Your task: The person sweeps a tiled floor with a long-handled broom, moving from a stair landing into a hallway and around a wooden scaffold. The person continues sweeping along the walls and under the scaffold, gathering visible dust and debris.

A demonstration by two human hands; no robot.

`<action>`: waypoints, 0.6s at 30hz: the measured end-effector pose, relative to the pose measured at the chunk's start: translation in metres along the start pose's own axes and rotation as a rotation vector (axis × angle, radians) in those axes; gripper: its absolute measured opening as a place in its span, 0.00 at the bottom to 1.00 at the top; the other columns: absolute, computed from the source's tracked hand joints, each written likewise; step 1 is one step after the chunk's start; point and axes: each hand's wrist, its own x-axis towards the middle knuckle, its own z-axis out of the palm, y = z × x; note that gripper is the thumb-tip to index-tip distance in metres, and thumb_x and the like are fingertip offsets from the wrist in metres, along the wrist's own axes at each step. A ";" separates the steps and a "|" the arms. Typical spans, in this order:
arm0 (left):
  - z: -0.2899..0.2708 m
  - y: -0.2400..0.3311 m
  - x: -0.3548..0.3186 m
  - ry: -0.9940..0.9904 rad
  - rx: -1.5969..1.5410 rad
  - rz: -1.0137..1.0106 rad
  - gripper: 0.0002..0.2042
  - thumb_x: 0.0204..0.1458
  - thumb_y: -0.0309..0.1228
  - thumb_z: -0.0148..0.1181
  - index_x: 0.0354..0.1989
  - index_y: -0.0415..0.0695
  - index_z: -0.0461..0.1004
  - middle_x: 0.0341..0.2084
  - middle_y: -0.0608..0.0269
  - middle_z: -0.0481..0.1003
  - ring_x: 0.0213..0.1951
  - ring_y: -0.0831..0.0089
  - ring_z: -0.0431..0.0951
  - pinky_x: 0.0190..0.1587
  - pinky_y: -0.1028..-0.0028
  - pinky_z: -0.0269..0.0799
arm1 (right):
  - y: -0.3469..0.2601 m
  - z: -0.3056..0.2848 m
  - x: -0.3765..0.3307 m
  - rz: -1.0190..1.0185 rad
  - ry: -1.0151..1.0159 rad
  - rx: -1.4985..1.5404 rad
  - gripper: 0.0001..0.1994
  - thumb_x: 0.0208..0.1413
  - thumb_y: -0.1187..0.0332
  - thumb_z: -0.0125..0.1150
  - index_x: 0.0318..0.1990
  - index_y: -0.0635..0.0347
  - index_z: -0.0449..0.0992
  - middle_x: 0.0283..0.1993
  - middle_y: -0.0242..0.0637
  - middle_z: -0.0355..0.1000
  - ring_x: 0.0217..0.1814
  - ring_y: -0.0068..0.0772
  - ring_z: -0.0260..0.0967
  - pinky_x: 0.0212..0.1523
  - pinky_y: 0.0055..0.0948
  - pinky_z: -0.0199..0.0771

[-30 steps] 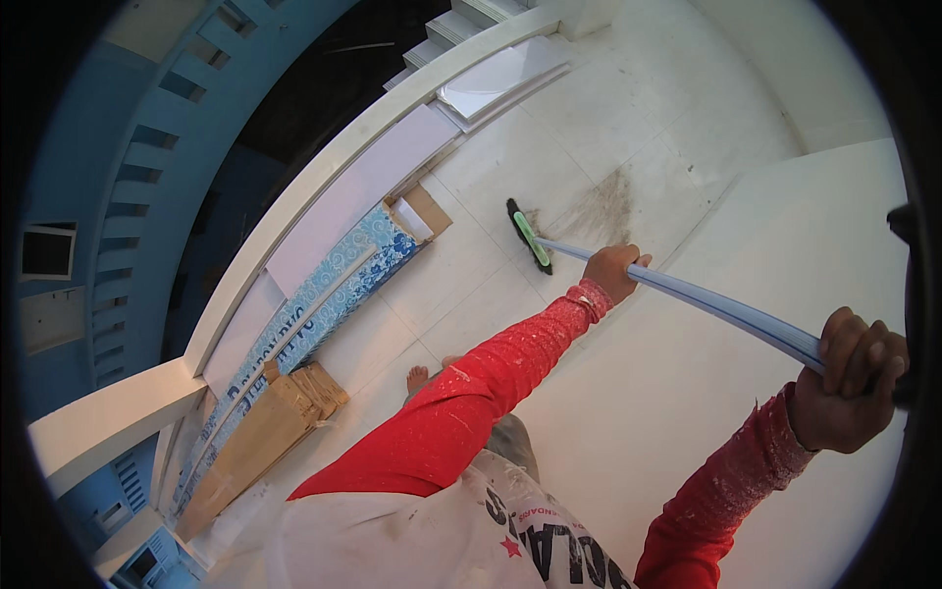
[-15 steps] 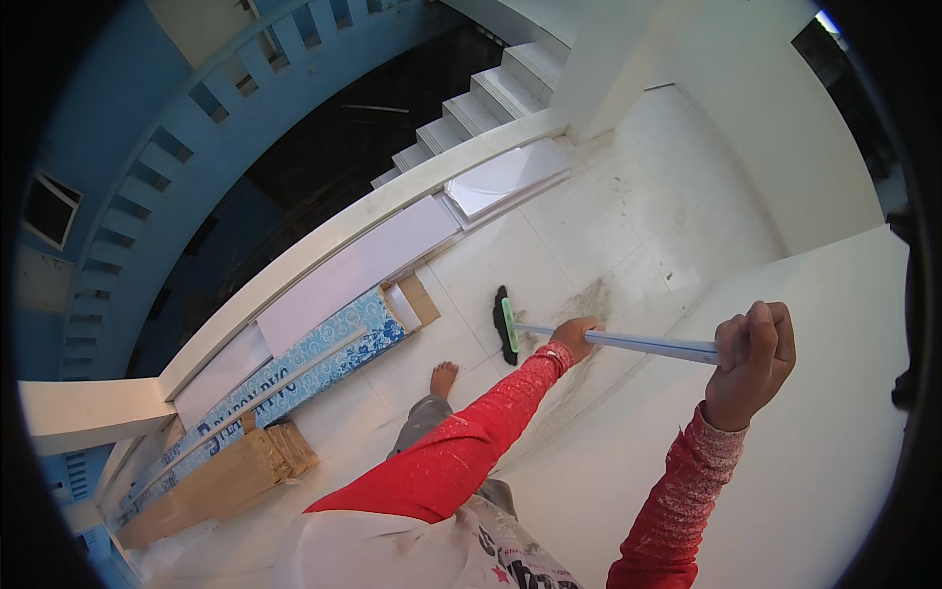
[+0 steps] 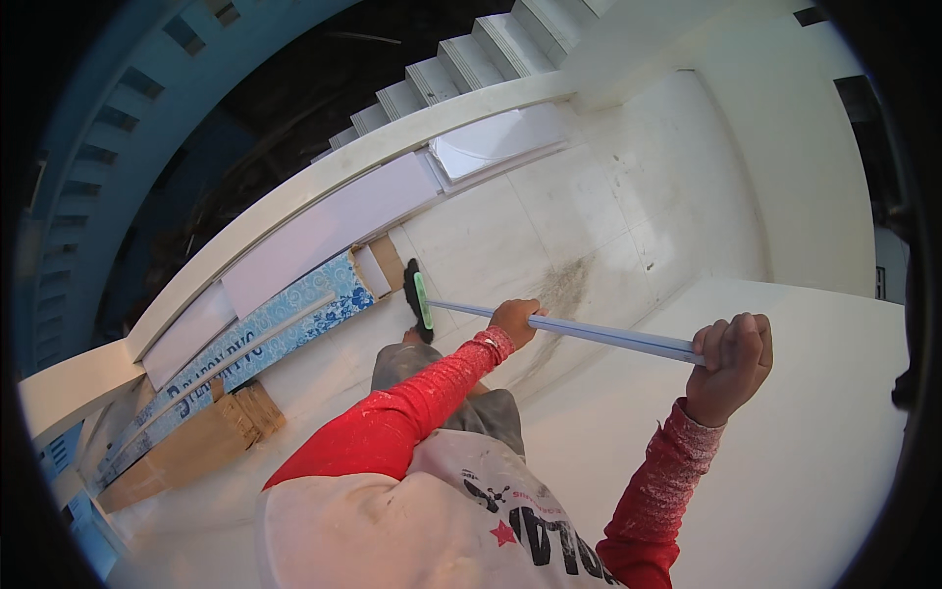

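I hold a broom with a pale blue-grey handle [image 3: 608, 337] in both hands. My left hand [image 3: 515, 320] grips the handle lower down, toward the head. My right hand [image 3: 731, 358] is closed around the handle's upper end. The broom's green and black head [image 3: 419, 300] rests on the white tiled floor [image 3: 510, 236], near the flat boxes by the railing. A grey patch of dust [image 3: 562, 287] lies on the tiles just right of my left hand. Both sleeves are red.
A white curved railing wall [image 3: 324, 182] runs along the landing, with white stairs [image 3: 461, 64] rising behind it. Flat blue patterned boxes [image 3: 265, 329] and brown cardboard boxes [image 3: 196, 442] lean along its base. A white wall [image 3: 785, 432] stands at my right.
The broom head has swept left across the floor toward the boxes, leaving the dust patch behind it. My right hand has moved left along with the handle.
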 end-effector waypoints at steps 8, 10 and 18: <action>0.052 0.079 0.173 0.004 -0.225 0.168 0.15 0.59 0.38 0.57 0.24 0.40 0.70 0.18 0.50 0.71 0.23 0.59 0.73 0.29 0.64 0.67 | -0.022 0.003 0.088 -0.501 -0.207 -0.109 0.14 0.61 0.67 0.51 0.22 0.57 0.61 0.12 0.26 0.50 0.09 0.16 0.46 0.13 0.19 0.51; 0.051 0.087 0.185 0.123 -0.177 0.245 0.15 0.59 0.38 0.57 0.24 0.41 0.70 0.19 0.51 0.71 0.22 0.58 0.73 0.29 0.64 0.68 | -0.028 -0.015 0.124 -0.459 -0.170 0.112 0.14 0.62 0.67 0.49 0.23 0.58 0.61 0.12 0.25 0.50 0.08 0.15 0.45 0.12 0.18 0.51; 0.032 -0.001 0.180 0.254 0.211 -0.173 0.14 0.57 0.41 0.58 0.26 0.44 0.73 0.21 0.51 0.75 0.26 0.51 0.76 0.30 0.62 0.71 | 0.097 -0.017 0.229 0.174 -0.116 0.184 0.14 0.58 0.70 0.56 0.20 0.56 0.63 0.14 0.25 0.53 0.12 0.16 0.45 0.17 0.22 0.59</action>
